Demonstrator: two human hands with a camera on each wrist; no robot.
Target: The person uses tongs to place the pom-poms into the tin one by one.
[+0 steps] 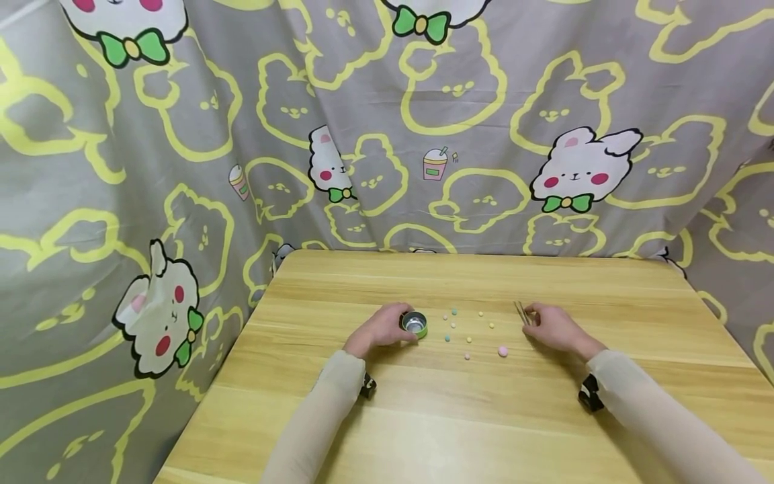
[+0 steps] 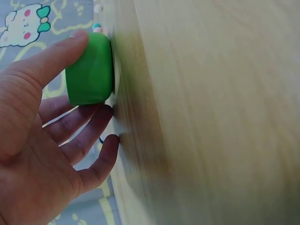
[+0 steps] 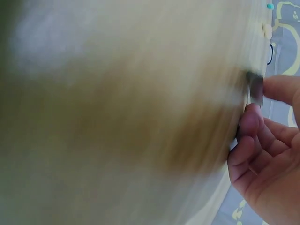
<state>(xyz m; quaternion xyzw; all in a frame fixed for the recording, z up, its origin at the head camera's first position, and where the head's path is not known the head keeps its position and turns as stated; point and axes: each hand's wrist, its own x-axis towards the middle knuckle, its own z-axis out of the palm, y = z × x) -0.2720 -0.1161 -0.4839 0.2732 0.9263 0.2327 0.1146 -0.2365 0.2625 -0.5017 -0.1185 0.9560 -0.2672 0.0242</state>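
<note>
On the table, my left hand (image 1: 383,326) holds a small round green tin (image 1: 414,324), thumb on the near side and fingers round the far side. The tin is open at the top, with a silver inside; its green wall (image 2: 91,70) fills the upper part of the left wrist view. To the right, my right hand (image 1: 556,327) pinches slim metal tweezers (image 1: 521,313) between thumb and fingers, low over the tabletop. Between the hands lie several small balls, among them a blue ball (image 1: 447,339), a yellow ball (image 1: 469,340) and a larger pink ball (image 1: 503,351).
The wooden table (image 1: 447,417) spreads under both hands. A grey curtain (image 1: 363,134) with yellow outlines and rabbit faces hangs behind it and along its left side. Black wrist straps (image 1: 590,394) show below the pale sleeves.
</note>
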